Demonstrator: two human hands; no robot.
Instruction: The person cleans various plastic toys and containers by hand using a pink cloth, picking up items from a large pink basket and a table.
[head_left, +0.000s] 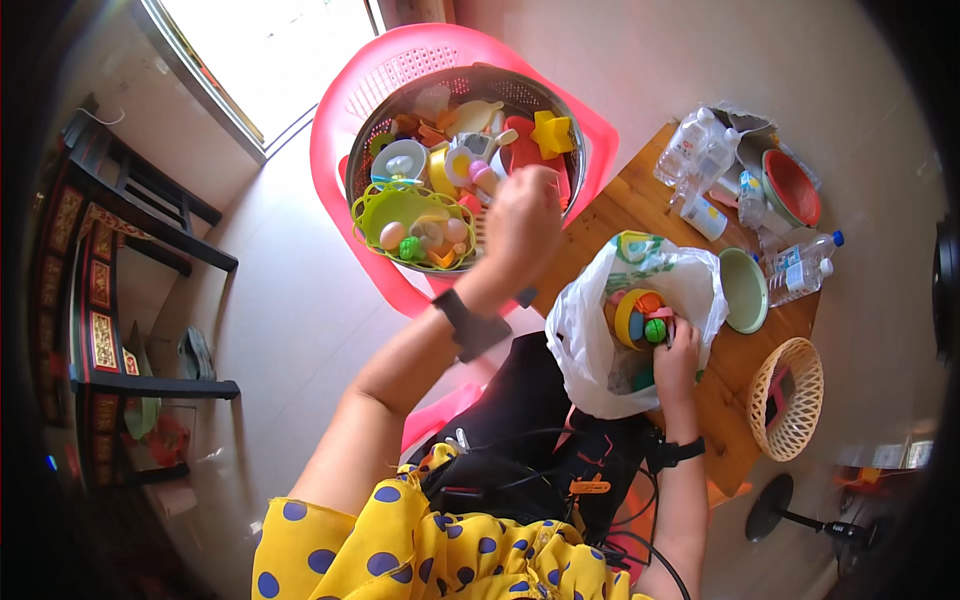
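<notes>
My left hand [527, 225] is over the right side of a round metal basket [357, 160] full of colourful plastic toys. Its fingers are curled, and what they hold, if anything, is hidden. Beside the fingertips is a pink-topped toy ice cream [484, 178]. Near the basket's front lies a green oval toy dish [375, 212] with small toy food in it; a yellow star [551, 134] is at the back right. Inside a white plastic bag [580, 350], my right hand [679, 358] closes its fingertips by a green ball-like toy [655, 331]. A yellow ring-shaped toy [625, 318] lies there too.
The basket stands on a pink plastic chair [330, 140]. On the wooden table [725, 375] at right are clear bottles [795, 275], a red bowl [792, 188], a pale green bowl [744, 290] and a woven basket [812, 400]. A dark wooden chair [150, 385] stands left.
</notes>
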